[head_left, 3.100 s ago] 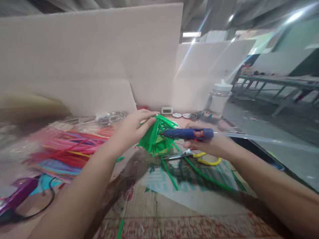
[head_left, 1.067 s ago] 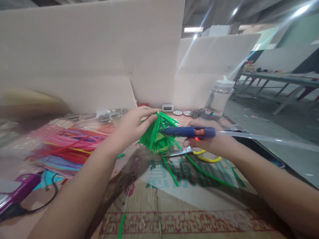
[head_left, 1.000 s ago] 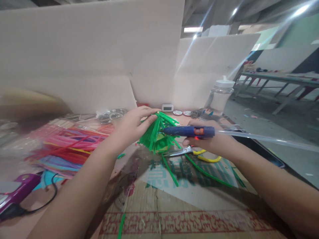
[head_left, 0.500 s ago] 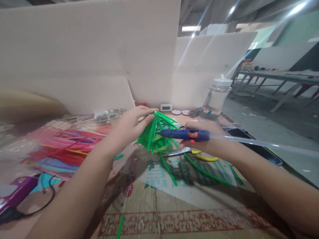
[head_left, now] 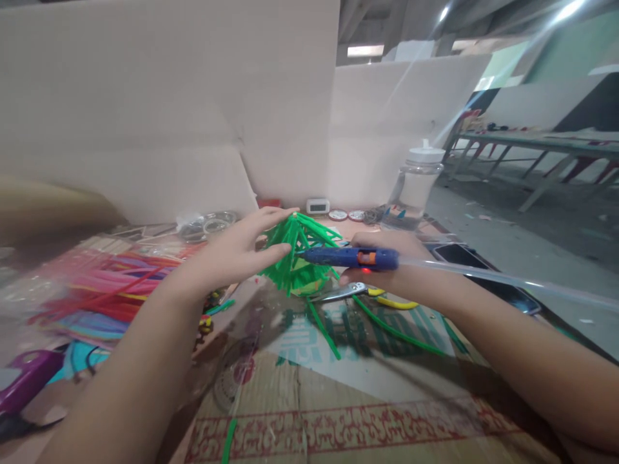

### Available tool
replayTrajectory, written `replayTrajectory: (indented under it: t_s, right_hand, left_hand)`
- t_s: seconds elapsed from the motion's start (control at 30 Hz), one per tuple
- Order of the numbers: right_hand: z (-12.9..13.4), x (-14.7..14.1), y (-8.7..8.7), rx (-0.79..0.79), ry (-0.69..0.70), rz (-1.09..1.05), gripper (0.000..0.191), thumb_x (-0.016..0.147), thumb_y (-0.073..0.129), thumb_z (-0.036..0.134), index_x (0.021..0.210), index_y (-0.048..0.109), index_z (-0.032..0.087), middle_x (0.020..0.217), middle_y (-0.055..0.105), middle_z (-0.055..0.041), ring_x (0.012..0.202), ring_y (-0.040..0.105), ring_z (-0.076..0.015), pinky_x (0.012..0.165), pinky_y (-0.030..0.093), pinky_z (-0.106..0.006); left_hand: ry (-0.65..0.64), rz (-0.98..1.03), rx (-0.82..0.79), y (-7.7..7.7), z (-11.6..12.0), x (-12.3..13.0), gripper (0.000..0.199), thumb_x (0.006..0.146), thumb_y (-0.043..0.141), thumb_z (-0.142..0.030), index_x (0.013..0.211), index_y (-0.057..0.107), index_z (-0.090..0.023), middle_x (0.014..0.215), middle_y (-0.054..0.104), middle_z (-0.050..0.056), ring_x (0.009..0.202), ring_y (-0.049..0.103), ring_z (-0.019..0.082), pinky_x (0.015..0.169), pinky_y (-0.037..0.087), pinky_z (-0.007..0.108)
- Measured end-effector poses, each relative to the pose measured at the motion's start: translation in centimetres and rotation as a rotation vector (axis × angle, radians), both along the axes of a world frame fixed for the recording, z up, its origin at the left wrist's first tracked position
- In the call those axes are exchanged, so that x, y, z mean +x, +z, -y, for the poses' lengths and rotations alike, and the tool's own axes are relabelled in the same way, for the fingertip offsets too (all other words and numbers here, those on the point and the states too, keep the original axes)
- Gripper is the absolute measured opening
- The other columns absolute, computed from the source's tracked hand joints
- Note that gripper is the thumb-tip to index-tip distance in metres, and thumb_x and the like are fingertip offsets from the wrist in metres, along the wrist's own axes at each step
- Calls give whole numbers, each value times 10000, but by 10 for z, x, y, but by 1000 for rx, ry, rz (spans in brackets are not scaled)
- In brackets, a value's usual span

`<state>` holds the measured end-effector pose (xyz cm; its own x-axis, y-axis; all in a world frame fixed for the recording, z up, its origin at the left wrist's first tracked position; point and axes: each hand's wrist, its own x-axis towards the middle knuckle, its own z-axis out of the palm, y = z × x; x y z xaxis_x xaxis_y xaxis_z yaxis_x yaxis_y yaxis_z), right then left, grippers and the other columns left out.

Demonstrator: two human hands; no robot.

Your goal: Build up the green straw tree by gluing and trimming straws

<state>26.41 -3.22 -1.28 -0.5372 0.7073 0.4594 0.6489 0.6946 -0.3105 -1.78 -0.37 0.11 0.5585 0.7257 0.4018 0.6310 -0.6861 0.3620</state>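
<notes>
A cone-shaped piece made of green pipe cleaners (head_left: 316, 235) stands on the table ahead of me. My left hand (head_left: 254, 241) holds it from the left, fingertips at its top and thumb on its near side. Blue and slim, a hot glue gun (head_left: 331, 256) is gripped in my right hand (head_left: 394, 248), and its nozzle touches or nearly touches the green strands by my left thumb. A red light glows on the gun, and a clear glue stick (head_left: 464, 270) runs out of its back. Yellow-handled scissors (head_left: 345, 291) lie just below the gun.
Loose green pipe cleaners (head_left: 325, 332) lie on the printed board (head_left: 358, 374). At left are bundles of coloured pipe cleaners (head_left: 116, 277) and a purple tool (head_left: 31, 377). A water bottle (head_left: 416, 183), a small digital display (head_left: 318, 206) and a phone (head_left: 488, 277) stand or lie beyond.
My left thumb has moved down and away from the fingers along the cone. The view has shifted slightly; the glue gun stays against the strands.
</notes>
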Motion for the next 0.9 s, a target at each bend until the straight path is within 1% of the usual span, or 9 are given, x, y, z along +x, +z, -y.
replayTrajectory:
  t_s: [0.1, 0.2, 0.3, 0.4, 0.5, 0.57, 0.67, 0.83, 0.9]
  right_hand:
    - [0, 0, 0, 4, 44, -13, 261, 810, 737, 493, 942, 725, 268, 883, 721, -4, 804, 630, -192, 690, 431, -296]
    - [-1, 1, -1, 25, 20, -9, 256, 802, 745, 496, 847, 717, 246, 813, 710, 8, 744, 614, -172, 658, 421, -286]
    - [-1, 0, -1, 20, 16, -8, 251, 800, 752, 489, 847, 716, 245, 830, 720, 14, 770, 631, -172, 692, 440, -289]
    - [0, -1, 1, 8, 51, -33, 240, 805, 754, 478, 911, 724, 264, 979, 740, 0, 941, 663, -210, 812, 475, -322]
    - [0, -3, 2, -23, 104, -63, 267, 802, 757, 480, 971, 719, 276, 1129, 719, -21, 1143, 622, -256, 941, 470, -370]
    - [0, -2, 1, -42, 95, -62, 262, 800, 753, 485, 951, 716, 274, 1043, 728, -25, 1102, 635, -261, 917, 484, -378]
    - [0, -1, -1, -45, 29, -33, 235, 795, 749, 482, 874, 712, 264, 857, 720, -11, 915, 664, -240, 779, 496, -350]
    - [1, 0, 0, -24, 29, -9, 282, 802, 735, 521, 897, 712, 256, 1001, 740, -26, 970, 654, -246, 780, 481, -326]
    - [1, 0, 0, -6, 14, 8, 296, 798, 736, 533, 897, 712, 255, 963, 738, -28, 937, 654, -241, 754, 471, -315]
  left_hand:
    - [-18, -35, 25, 0, 0, -1, 571, 911, 560, -413, 1458, 484, -268, 1491, 508, 65, 1359, 482, 283, 1097, 445, 411]
    - [-34, -46, 79, 0, 1, 1, 566, 905, 563, -388, 1446, 487, -239, 1468, 521, 83, 1336, 502, 278, 1092, 448, 398]
    - [-41, -63, 138, -1, 2, 4, 556, 891, 572, -329, 1429, 489, -214, 1427, 551, 94, 1293, 533, 272, 1088, 442, 395]
    - [-46, -90, 184, 0, 3, 8, 567, 869, 580, -273, 1423, 479, -216, 1391, 577, 91, 1258, 556, 266, 1070, 445, 391]
    - [-40, -111, 191, 1, 3, 9, 570, 867, 580, -264, 1424, 469, -215, 1379, 587, 96, 1246, 563, 264, 1053, 452, 393]
    - [-48, -114, 186, 1, 3, 8, 569, 877, 576, -277, 1431, 461, -211, 1400, 572, 103, 1266, 549, 269, 1065, 442, 402]
    - [-62, -109, 176, 1, 1, 5, 562, 899, 564, -309, 1442, 460, -206, 1447, 534, 110, 1313, 512, 277, 1103, 411, 408]
    - [-64, -115, 158, 3, 3, 5, 543, 899, 559, -290, 1428, 476, -197, 1416, 545, 109, 1295, 521, 265, 1089, 420, 393]
    - [-60, -120, 160, 4, 5, 6, 531, 900, 560, -276, 1417, 480, -193, 1401, 547, 109, 1287, 522, 257, 1077, 426, 385]
